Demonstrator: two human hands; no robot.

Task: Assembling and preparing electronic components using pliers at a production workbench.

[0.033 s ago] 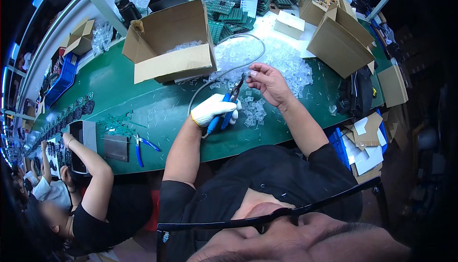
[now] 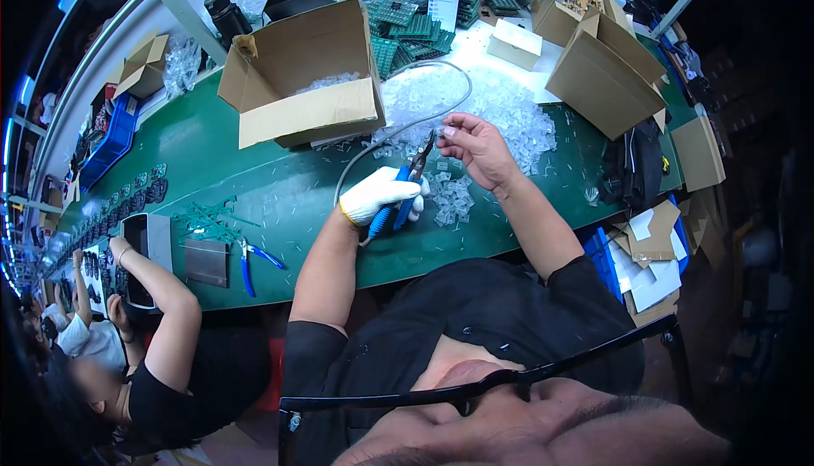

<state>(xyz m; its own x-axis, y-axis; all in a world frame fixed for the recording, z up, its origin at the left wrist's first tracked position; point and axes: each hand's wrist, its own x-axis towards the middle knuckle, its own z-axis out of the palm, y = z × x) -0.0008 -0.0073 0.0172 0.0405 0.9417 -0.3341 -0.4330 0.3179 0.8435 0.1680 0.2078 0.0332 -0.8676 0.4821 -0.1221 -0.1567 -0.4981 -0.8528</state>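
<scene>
We see our left hand [image 2: 381, 196], in a white glove, clenched around the blue handles of a cutter [image 2: 405, 186]; its dark jaws point up and to the right, toward our other hand. Our right hand [image 2: 479, 148] is bare, and its grip pinches a small clear plastic part [image 2: 449, 131] between thumb and fingertips, just beside the tip of the cutter. Both hands hover over the green counter [image 2: 254, 186], near its middle.

A grey hose [image 2: 398, 131] curves from the cutter out over the counter and loops back toward the far side. Below our hands lies a small cluster of clear parts [image 2: 454, 199], and a much larger pile [image 2: 509, 114] of them spreads behind our right hand. Far and left of the hands stands an open carton [image 2: 301, 110] with more clear parts inside. To the right, another carton [image 2: 606, 76] lies tipped, and green circuit boards [image 2: 407, 21] are stacked at the far edge.

At the left, blue-handled pliers [image 2: 250, 261] lie on the counter beside a grey metal plate [image 2: 208, 261]. A co-worker's arm [image 2: 161, 292] reaches in there, near a dark tray [image 2: 140, 250].
</scene>
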